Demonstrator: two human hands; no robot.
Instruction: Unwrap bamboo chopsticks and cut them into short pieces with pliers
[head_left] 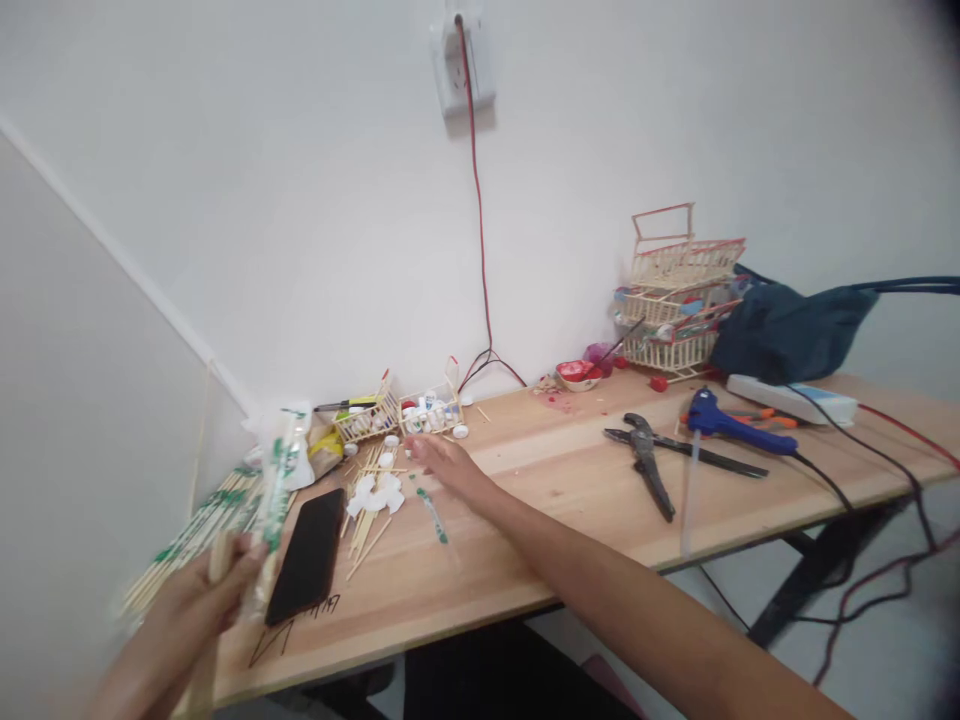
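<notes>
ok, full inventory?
socket: 1, white, wall
cables: several, red, black, wall, right
table: 1, tan, centre
phone: 1, black, left
wrapped sticks: several, white, green, left
loose sticks: many, tan, left
scraps: several, white, left
carts: 2, tan, back
stacked baskets: several, tan, right
dish: 1, red inside, back
pliers: 1, black, right
tool: 1, orange, right
glue gun: 1, blue, right
power strip: 1, white, right
fabric: 1, navy, right
left hand: 1, left
right hand: 1, centre

The left hand [196,602] and right hand [442,466] are seen bare, the left slightly blurred. The right forearm [592,560] is likewise uncovered as far as shown, its outline tapered. Near-black legwear [480,675] is noted low in view; its details cannot be made out.
</notes>
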